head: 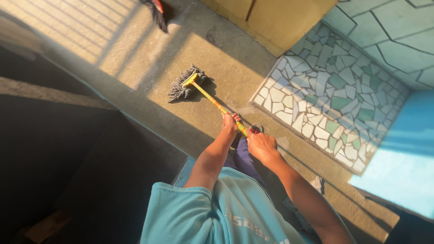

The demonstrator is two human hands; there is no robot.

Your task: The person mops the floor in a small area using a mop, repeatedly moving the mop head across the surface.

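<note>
Nearest the camera, a teal short-sleeved shirt (pixel 212 217) is seen, from which both arms are stretched forward. The right hand (pixel 261 145) is closed around the near end of the long yellow-and-orange mop handle (pixel 216 104); the left hand (pixel 230 122) is wrapped shut around the same handle just beyond it. Further out, the grey stringy mop head (pixel 183 84) is pressed onto the sunlit concrete floor (pixel 149 58), well apart from the mosaic patch of broken white and green tiles (pixel 325 90) to the right. A mopping stroke is judged to be in hand, the handle being held at a slant. A steady two-handed grip would be called for in the next push or pull.
</note>
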